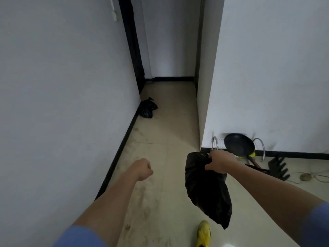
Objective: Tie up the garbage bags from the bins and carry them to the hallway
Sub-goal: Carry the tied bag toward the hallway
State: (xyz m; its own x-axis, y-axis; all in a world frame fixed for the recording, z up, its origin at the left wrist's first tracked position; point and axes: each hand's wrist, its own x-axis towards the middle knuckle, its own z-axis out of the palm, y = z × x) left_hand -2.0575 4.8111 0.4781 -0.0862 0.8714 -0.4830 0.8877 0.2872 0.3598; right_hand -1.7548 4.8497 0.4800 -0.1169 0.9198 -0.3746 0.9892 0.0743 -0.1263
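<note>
- While the right hand (219,162) grips the gathered top of a black bag (206,189), the bag hangs free above the floor (169,139), tilting down and to the right.
- The left hand (143,169) is curled into a loose fist and holds nothing; it is out in front, near the left wall (62,86).
- A second bag (147,108), also black, lies on the floor farther down the hallway, against the left wall's dark baseboard.
- A yellow shoe (203,234) shows at the bottom edge, just below the hanging bag.
- By the right wall (267,68), past the corner, a dark pan (239,145) leans in a wire rack (260,145) on the floor.
- A black slotted object (278,166) sits just right of the rack; what it is I cannot tell.
- Blue sleeves (80,236) cover both upper arms.
</note>
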